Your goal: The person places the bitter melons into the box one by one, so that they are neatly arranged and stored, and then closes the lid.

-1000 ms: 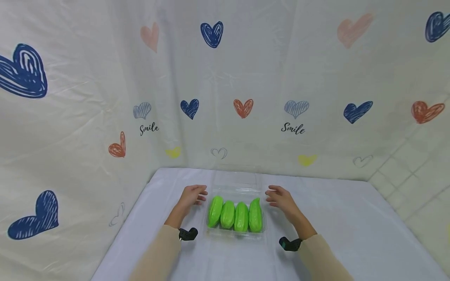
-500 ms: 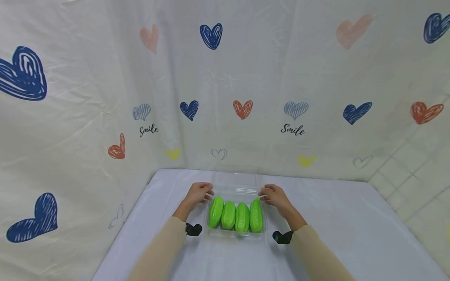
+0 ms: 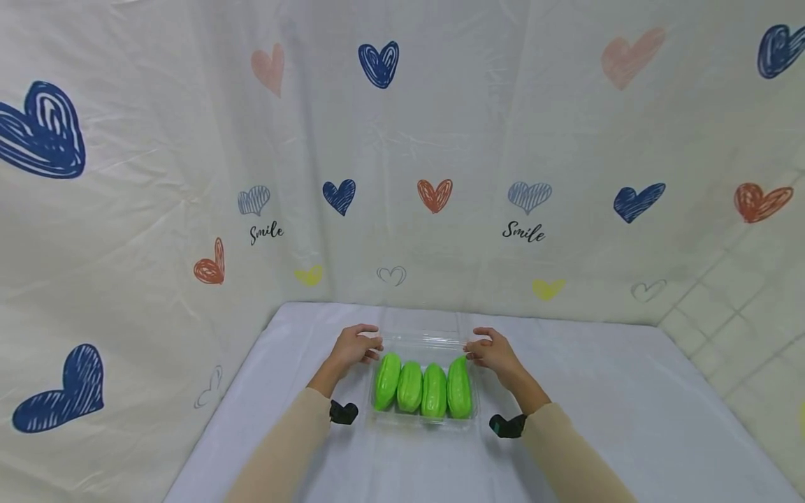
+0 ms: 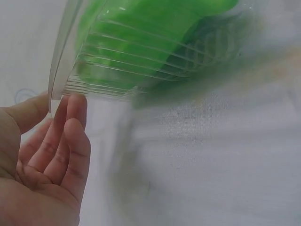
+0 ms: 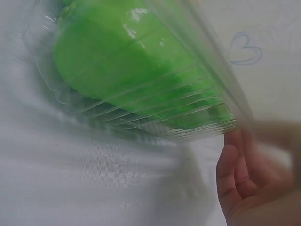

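Note:
A clear plastic clamshell box (image 3: 424, 422) lies on the table with its lid (image 3: 420, 323) folded open toward the back. Several glossy green, long, ridged vegetable-like pieces (image 3: 410, 388) lie side by side in its tray. My left hand (image 3: 353, 349) pinches the box's edge at the back left corner; in the left wrist view, thumb and fingers (image 4: 77, 153) meet the rim from opposite sides. At the back right corner, my right hand (image 3: 495, 351) pinches the same edge. In the right wrist view its fingers (image 5: 228, 167) come up under the rim, the thumb side blurred.
A white cloth (image 3: 616, 405) covers the table. Behind and to the left hangs a pale curtain (image 3: 465, 126) printed with hearts, close to the table's back edge. Black wrist devices (image 3: 344, 413) sit at both cuffs.
Both hands have come inward from beside the box to its back corners and now grip the edge. The lid's far edge sits slightly lower in the head view.

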Demonstrator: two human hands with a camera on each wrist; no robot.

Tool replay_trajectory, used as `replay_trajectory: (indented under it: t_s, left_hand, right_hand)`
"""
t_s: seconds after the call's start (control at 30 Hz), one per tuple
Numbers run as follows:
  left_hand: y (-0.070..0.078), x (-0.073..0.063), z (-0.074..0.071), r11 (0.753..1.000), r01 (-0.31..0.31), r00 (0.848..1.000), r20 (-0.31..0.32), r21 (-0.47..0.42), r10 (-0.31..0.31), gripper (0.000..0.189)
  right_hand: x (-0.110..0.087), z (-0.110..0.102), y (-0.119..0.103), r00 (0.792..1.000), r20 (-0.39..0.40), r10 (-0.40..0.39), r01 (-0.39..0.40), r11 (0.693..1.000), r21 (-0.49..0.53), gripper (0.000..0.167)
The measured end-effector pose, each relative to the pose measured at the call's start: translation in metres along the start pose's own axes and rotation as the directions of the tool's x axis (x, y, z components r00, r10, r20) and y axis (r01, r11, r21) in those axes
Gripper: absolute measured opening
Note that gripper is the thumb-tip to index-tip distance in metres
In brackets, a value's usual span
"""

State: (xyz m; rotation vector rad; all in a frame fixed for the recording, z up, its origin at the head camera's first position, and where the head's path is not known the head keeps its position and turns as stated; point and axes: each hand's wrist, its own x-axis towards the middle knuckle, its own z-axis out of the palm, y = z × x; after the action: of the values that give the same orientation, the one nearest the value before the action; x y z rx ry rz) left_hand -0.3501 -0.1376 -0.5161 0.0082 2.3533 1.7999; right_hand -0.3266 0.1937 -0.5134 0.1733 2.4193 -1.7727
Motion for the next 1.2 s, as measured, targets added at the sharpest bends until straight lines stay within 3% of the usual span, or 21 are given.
replay_trajectory:
  t_s: [0.47, 0.67, 0.83, 1.0, 1.2]
  left_hand:
    - [0.002, -0.003, 0.002, 0.999, -0.041, 0.999, -0.011, 0.008, 0.041, 0.037]
    - [0.0, -0.002, 0.001, 0.996, -0.089, 0.996, 0.008, -0.008, 0.089, 0.033]
    - [-0.002, -0.001, 0.002, 0.994, -0.105, 0.994, 0.021, -0.008, 0.105, 0.031]
    - [-0.002, -0.002, 0.003, 0.993, -0.118, 0.993, 0.007, -0.003, 0.118, 0.021]
    - [-0.001, -0.003, 0.004, 0.991, -0.13, 0.991, -0.028, 0.026, 0.131, 0.019]
  right_hand:
    - [-0.003, -0.001, 0.003, 0.998, -0.012, -0.06, 0.06, 0.996, 0.06, 0.049]
    - [-0.006, -0.002, 0.002, 0.996, -0.003, -0.09, 0.09, 0.994, 0.061, 0.035]
    - [-0.008, -0.003, 0.004, 0.994, -0.042, -0.101, 0.102, 0.995, 0.02, 0.026]
    - [-0.009, -0.006, 0.004, 0.988, -0.099, -0.122, 0.116, 0.991, -0.061, 0.027]
    - [-0.012, -0.006, 0.003, 0.984, -0.094, -0.15, 0.143, 0.987, -0.07, 0.026]
